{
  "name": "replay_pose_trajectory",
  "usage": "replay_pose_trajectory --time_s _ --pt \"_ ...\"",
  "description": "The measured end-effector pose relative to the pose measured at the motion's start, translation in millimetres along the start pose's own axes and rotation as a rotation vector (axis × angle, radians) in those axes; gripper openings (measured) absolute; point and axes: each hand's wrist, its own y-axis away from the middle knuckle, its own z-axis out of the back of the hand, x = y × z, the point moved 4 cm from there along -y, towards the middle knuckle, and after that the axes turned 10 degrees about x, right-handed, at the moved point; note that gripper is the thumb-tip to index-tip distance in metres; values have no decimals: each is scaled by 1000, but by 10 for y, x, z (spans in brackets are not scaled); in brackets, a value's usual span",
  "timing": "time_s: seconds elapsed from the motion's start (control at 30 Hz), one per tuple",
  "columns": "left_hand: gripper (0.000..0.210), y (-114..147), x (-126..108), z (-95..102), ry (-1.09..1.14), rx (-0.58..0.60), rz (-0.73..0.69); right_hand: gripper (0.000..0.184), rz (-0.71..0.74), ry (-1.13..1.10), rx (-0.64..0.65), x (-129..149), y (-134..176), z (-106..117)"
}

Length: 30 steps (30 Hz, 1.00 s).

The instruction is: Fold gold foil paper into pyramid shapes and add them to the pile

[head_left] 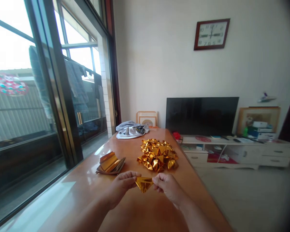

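Readable: 8, 10 on wall clock (212, 34). Your left hand (123, 184), right hand (166, 185) pinch gold foil piece (144, 184) between them, over table (128, 148). Foil stack (109, 162) just beyond left, folded foil pile (158, 155) beyond right; cloth bundle (130, 130) farther back.

Glossy gold foil gleams on a smooth, folded triangular piece (144, 185), its shine matched by the sharply creased heap of folded foil pieces (158, 154). Shiny metallic faces top a stack of foil sheets (110, 162) with duller, papery edges. The polished, wood-toned table (135, 214) reflects light; the pale grey cloth (130, 130) is soft and matt. Behind, a slick black television screen (203, 116) contrasts with a smooth, matt wall (147, 64).
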Motion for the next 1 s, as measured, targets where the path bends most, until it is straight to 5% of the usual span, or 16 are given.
replay_pose_trajectory --time_s 0.43,0.63,0.77,1.0 --pt "20 -399 -28 -225 211 -168 -82 44 96 -115 -94 52 -7 156" --pt "45 -547 154 -376 345 -196 -48 42 102 -123 -235 70 -16 288" --pt "52 -551 215 -407 268 -162 -14 39 108 -140 -256 89 -11 314" --pt "32 -529 255 -314 103 -182 -115 39 102 -144 -238 102 0 253"
